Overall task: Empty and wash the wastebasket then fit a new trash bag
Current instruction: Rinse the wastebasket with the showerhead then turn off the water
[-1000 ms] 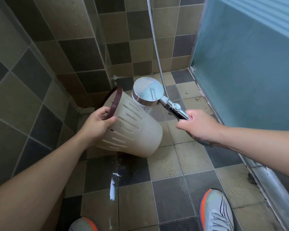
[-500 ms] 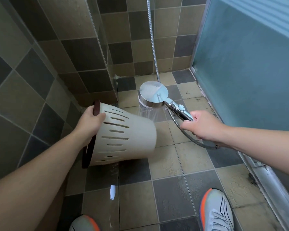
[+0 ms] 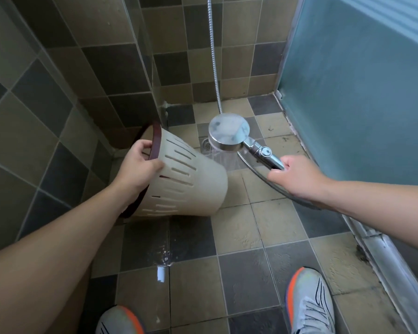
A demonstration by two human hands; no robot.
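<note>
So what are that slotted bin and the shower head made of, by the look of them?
The wastebasket looks like matte cream plastic: moulded slots in its wall, with a dark brown rim band. The shower head looks like polished chrome, since its back mirrors the room, though whether it is metal or plated plastic cannot be told. Its hose looks like ribbed metal.

Soft even daylight, mild glare on wet tiles (image 3: 164,256), wide-angle edge bending.
</note>
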